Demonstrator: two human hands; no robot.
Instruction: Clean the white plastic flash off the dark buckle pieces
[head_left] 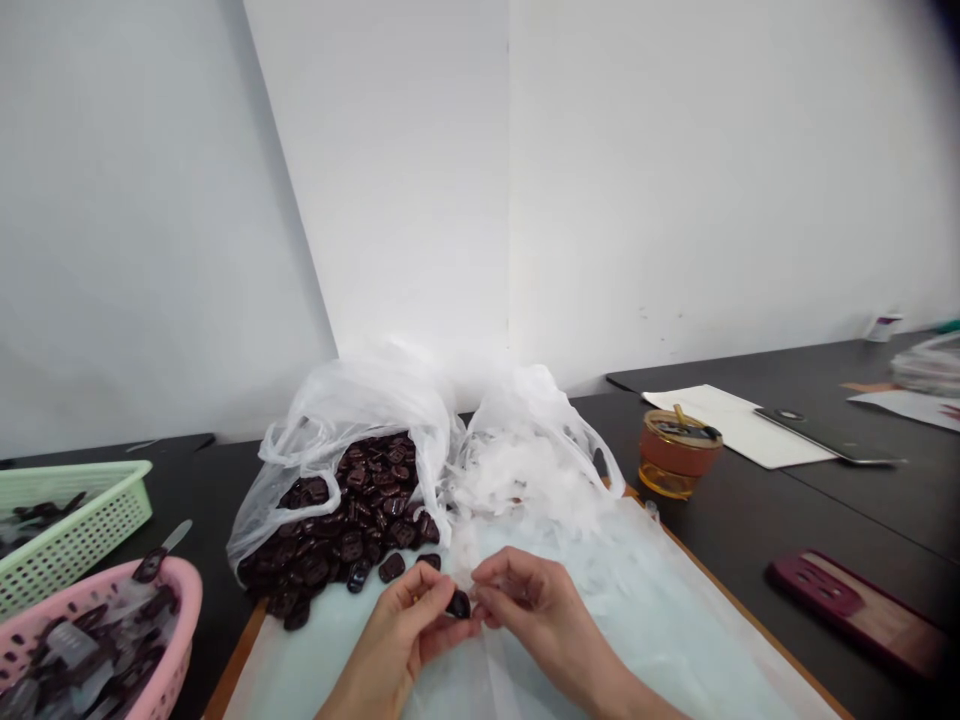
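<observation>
Between thumb and fingers, my left hand (412, 635) holds a small dark piece (458, 604). Close beside it, my right hand (536, 620) has its thumb and fingers pinched together; whatever is between them is too small to make out. Many glossy dark pieces (352, 515) spill from an open clear plastic bag (300, 450) at the left, a few of them lying just beyond my left hand. Behind my right hand, a second plastic bag (525, 400) holds a heap of white translucent bits (517, 470). Both hands are over the pale covered board (637, 600).
At the left are a pink basket (184, 610) and a green basket (112, 510), both with dark pieces inside. On the right stand an amber glass cup (675, 460), white paper (727, 425), a dark phone (817, 435) and a maroon phone case (825, 590).
</observation>
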